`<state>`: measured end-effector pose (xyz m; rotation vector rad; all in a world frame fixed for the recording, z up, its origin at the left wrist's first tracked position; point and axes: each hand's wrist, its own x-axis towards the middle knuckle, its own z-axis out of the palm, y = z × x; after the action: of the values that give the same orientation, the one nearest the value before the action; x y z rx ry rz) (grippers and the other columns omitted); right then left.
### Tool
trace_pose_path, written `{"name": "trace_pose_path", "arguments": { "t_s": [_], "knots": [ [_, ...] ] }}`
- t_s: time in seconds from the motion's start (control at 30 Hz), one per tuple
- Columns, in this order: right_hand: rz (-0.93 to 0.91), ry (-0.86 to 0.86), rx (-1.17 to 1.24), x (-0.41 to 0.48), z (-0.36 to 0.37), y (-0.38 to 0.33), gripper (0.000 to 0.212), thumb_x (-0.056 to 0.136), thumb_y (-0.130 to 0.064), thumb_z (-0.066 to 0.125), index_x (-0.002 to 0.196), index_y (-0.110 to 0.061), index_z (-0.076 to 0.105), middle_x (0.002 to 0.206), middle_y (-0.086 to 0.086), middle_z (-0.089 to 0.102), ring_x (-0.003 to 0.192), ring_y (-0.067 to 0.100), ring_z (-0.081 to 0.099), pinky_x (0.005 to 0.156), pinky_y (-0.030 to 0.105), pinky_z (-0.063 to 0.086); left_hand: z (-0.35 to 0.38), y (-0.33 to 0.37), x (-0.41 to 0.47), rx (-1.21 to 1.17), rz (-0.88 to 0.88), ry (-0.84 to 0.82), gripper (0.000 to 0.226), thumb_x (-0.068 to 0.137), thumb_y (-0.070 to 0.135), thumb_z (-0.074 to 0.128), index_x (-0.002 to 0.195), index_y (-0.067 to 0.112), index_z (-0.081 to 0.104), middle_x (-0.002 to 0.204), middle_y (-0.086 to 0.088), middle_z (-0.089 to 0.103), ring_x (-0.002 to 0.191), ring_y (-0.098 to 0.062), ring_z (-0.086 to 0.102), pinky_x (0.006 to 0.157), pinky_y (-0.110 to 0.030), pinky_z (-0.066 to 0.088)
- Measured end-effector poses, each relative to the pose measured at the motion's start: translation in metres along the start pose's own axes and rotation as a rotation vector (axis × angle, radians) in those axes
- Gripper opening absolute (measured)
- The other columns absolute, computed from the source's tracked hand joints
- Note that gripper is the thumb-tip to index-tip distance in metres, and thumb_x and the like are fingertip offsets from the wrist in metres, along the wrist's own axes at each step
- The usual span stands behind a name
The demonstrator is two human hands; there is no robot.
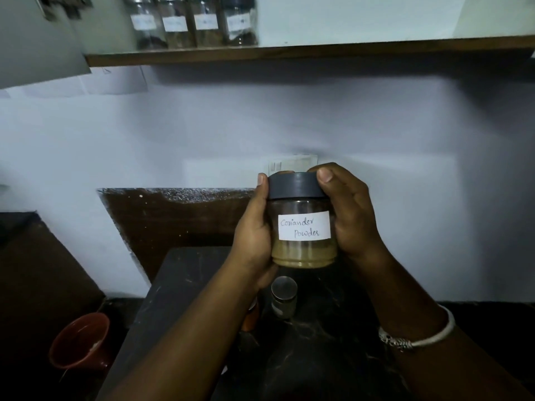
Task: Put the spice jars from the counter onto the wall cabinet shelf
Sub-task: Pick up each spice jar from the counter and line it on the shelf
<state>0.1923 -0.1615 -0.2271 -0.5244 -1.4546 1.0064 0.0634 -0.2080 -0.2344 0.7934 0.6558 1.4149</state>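
Both forearms reach forward and up from the bottom of the view, meeting at one clear jar (304,227) held upright in the air above the dark counter (188,285), well below the wall cabinet shelf (318,52). The left hand (254,235) cups the jar's left side, its thumb pressed up along the edge of the grey lid (295,185) and its fingers curled under the base. The right hand (350,215) wraps the right side, thumb tip set on the lid's upper right rim, a pale bangle (419,334) on the wrist. Each hand is closed firmly on the jar, so it is grasped from both sides at once. A white label (304,225) facing the camera reads "Coriander Powder", and a tan powder fills the bottom part of the jar. On the shelf stand four jars (194,23) in a row at the left end, touching or nearly so, each with a white label too blurred to read. On the counter below the hands stands one small jar (284,298) with a metal lid, and what may be a second one with orange contents (251,316) just left of it, mostly hidden by the left forearm. One reddish bowl (79,341) lies low at the left.
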Motion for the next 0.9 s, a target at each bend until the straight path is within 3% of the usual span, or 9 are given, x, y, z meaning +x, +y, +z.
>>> {"name": "trace_pose_path", "arguments": {
  "t_s": [0.27,0.37,0.47,0.53,0.6,0.77,0.9],
  "knots": [
    [0.001,-0.012,-0.019,0.002,0.009,-0.009,0.037,0.093,-0.043,0.054,0.088,-0.007,0.062,0.082,0.011,0.061,0.077,0.022,0.060,0.068,0.028,0.051,-0.003,0.010,0.001,0.013,0.012,-0.004,0.061,0.090,0.065,0.049,0.107,0.016,0.082,0.106,-0.018,0.079,0.093,-0.030,0.078,0.073,-0.039,0.063],
    [0.041,-0.045,-0.120,0.008,0.010,-0.020,0.046,0.089,-0.057,0.052,0.116,-0.022,0.061,0.105,0.003,0.068,0.095,0.014,0.069,0.080,0.031,0.058,-0.001,0.030,0.010,0.050,0.062,-0.015,0.063,0.096,0.064,0.045,0.112,0.014,0.080,0.109,-0.019,0.078,0.096,-0.032,0.077,0.077,-0.041,0.063],
    [0.004,-0.077,-0.371,0.019,0.013,-0.042,0.064,0.081,-0.071,0.054,0.138,-0.045,0.042,0.130,-0.011,0.058,0.112,0.010,0.064,0.090,0.042,0.061,0.011,0.063,0.024,0.100,0.151,-0.034,0.066,0.101,0.064,0.040,0.112,0.013,0.080,0.110,-0.023,0.077,0.097,-0.036,0.076,0.080,-0.045,0.064],
    [-0.119,-0.055,-0.609,0.032,0.020,-0.059,0.091,0.077,-0.073,0.058,0.155,-0.038,0.024,0.141,-0.005,0.052,0.121,0.016,0.059,0.092,0.045,0.059,0.025,0.087,0.035,0.125,0.224,-0.060,0.068,0.103,0.063,0.037,0.112,0.010,0.079,0.109,-0.025,0.076,0.096,-0.038,0.075,0.080,-0.046,0.064],
    [-0.236,-0.020,-0.677,0.050,0.028,-0.074,0.105,0.078,-0.070,0.060,0.162,-0.028,0.013,0.144,0.001,0.052,0.123,0.020,0.059,0.094,0.045,0.058,0.041,0.110,0.046,0.135,0.315,-0.103,0.067,0.106,0.059,0.034,0.114,0.008,0.077,0.107,-0.023,0.076,0.094,-0.036,0.075,0.078,-0.044,0.062],
    [-0.374,0.074,-0.660,0.115,0.039,-0.113,0.100,0.085,-0.058,0.067,0.161,-0.016,0.016,0.140,0.007,0.055,0.112,0.018,0.065,0.087,0.041,0.060,0.079,0.166,0.079,0.214,0.466,-0.215,0.068,0.109,0.056,0.026,0.130,0.002,0.063,0.101,-0.021,0.074,0.092,-0.035,0.074,0.076,-0.042,0.060],
    [-0.425,0.064,-0.580,0.173,0.042,-0.129,0.094,0.089,-0.046,0.071,0.157,-0.009,0.019,0.133,0.006,0.062,0.105,0.017,0.070,0.086,0.039,0.061,0.099,0.207,0.119,0.285,0.505,-0.264,0.070,0.110,0.054,0.025,0.129,-0.002,0.063,0.104,-0.025,0.074,0.094,-0.038,0.075,0.075,-0.041,0.060]
  ]
}}
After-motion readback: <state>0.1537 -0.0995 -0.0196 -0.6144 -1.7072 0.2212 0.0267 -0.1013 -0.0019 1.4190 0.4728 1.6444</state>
